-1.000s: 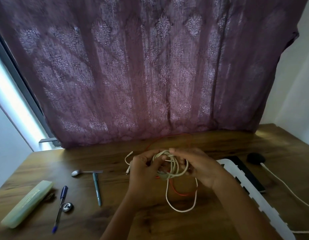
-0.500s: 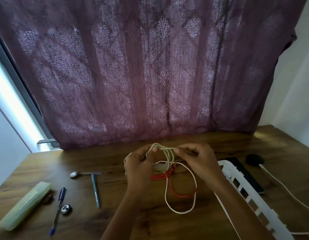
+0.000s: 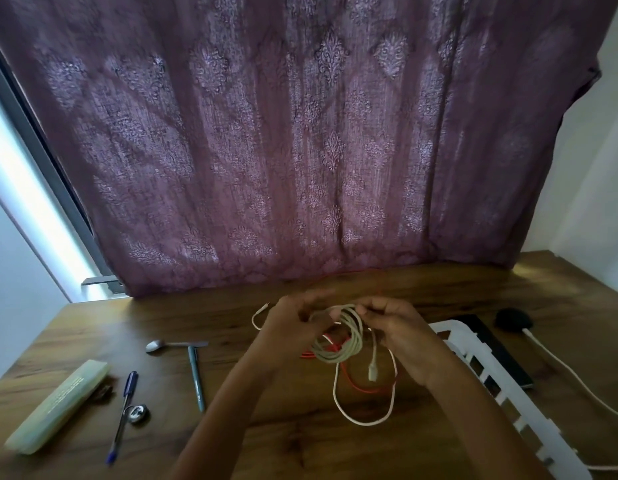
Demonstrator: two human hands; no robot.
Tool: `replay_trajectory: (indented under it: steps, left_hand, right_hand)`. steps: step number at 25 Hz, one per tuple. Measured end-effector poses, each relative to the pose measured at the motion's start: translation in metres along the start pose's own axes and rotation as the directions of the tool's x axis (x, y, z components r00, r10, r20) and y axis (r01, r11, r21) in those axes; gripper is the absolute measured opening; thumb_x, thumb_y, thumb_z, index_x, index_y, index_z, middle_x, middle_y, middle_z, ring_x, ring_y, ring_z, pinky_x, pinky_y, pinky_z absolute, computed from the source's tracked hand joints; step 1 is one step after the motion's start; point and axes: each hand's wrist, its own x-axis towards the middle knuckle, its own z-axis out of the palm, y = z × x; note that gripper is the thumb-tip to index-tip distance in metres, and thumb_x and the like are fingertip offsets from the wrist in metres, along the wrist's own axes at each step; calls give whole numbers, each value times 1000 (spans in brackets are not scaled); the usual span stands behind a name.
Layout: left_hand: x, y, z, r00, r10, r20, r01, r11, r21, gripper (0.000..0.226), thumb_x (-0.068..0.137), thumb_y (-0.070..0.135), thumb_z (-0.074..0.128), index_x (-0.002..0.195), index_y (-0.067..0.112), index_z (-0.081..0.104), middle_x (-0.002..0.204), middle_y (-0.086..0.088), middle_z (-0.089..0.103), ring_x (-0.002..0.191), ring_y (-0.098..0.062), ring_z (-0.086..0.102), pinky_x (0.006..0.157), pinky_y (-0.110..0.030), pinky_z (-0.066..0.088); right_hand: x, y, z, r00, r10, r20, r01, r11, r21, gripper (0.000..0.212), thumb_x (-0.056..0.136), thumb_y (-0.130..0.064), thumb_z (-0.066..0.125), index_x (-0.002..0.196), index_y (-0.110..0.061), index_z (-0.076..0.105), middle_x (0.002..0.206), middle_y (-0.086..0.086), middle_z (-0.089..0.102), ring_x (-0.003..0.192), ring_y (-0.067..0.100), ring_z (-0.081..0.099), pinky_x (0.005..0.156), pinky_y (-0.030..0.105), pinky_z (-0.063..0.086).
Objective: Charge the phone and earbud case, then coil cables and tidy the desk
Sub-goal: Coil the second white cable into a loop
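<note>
Curling inward above the desk (image 3: 300,445), the fingers of the left hand (image 3: 293,327) pinch the left side of the coiled white cable (image 3: 342,341); those of the right hand (image 3: 401,337), equally bent, pinch its upper right. Below the right fingertips dangles its plug (image 3: 372,369), a loose loop trailing over a red cable (image 3: 356,385). Farther right lies the dark phone (image 3: 501,355).
</note>
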Motion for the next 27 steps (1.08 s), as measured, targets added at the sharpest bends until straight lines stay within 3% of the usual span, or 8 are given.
replay_trajectory:
  steps: [3, 8, 11, 14, 19, 23, 25, 27]
  left_hand:
    - [1, 2, -1, 1000, 14, -24, -13, 999, 43, 17, 84, 9, 63, 96, 18, 72, 87, -3, 74, 82, -12, 68, 78, -26, 54]
    - [-2, -2, 11, 974, -47, -221, 19, 991, -130, 14, 83, 6, 63, 92, 10, 73, 77, -2, 74, 73, -16, 69, 71, -29, 57]
    - [-3, -3, 15, 953, -101, -286, 25, 966, -258, 12, 83, 6, 63, 88, 11, 72, 69, 3, 73, 64, -8, 68, 59, -19, 55]
    - [-4, -3, 15, 942, -139, -304, 45, 955, -294, 11, 84, 7, 62, 87, 13, 71, 73, 0, 74, 68, -10, 70, 59, -21, 54]
    - [-4, -8, 15, 955, -80, -285, 40, 989, -142, 12, 88, 9, 57, 89, 16, 66, 85, -5, 71, 81, -19, 68, 71, -30, 55]
    - [-4, -5, 21, 978, -96, -185, 73, 989, -128, 12, 94, 13, 47, 89, 15, 58, 77, -1, 66, 59, -13, 61, 50, -25, 48]
    - [-2, -9, 24, 973, -105, -206, 90, 993, -82, 10, 95, 15, 47, 95, 10, 55, 83, -7, 66, 60, -17, 60, 56, -33, 51]
    - [0, -15, 28, 961, -119, -251, 99, 991, -92, 10, 94, 15, 48, 98, 7, 54, 89, -14, 66, 65, -25, 63, 63, -42, 53]
  right_hand:
    - [-2, -3, 1, 999, -40, 18, 41, 998, -38, 21, 91, -6, 49, 83, -11, 68, 77, -1, 73, 72, 9, 66, 62, 19, 52]
    - [-1, 8, 7, 927, -278, -252, 198, 933, -302, 13, 89, -13, 58, 85, -14, 70, 80, 9, 71, 80, 31, 66, 68, 32, 52]
    - [-8, 5, 13, 932, -248, -265, 176, 947, -267, 19, 89, -23, 58, 86, -9, 71, 77, 19, 63, 74, 23, 63, 64, 28, 48]
    - [-15, 3, 16, 964, -240, -112, 193, 928, -319, 15, 82, -16, 67, 80, -31, 71, 79, -7, 74, 76, 4, 68, 69, 19, 52]
    - [-7, 7, 9, 981, -20, -193, 22, 1000, 11, 31, 77, -3, 69, 101, -16, 56, 85, 2, 73, 83, 15, 69, 81, 34, 54]
    - [0, 18, 5, 987, 135, 87, -161, 818, 552, 47, 66, -7, 76, 107, 5, 56, 91, 15, 65, 88, 25, 62, 82, 38, 53]
    - [2, 21, 5, 981, 115, 158, -190, 748, 636, 65, 57, -18, 86, 111, 8, 59, 95, 15, 66, 91, 26, 62, 88, 40, 50]
    - [4, 20, 5, 992, 114, 55, -125, 817, 562, 46, 66, -23, 79, 101, 1, 62, 91, 13, 66, 86, 22, 63, 80, 36, 52]
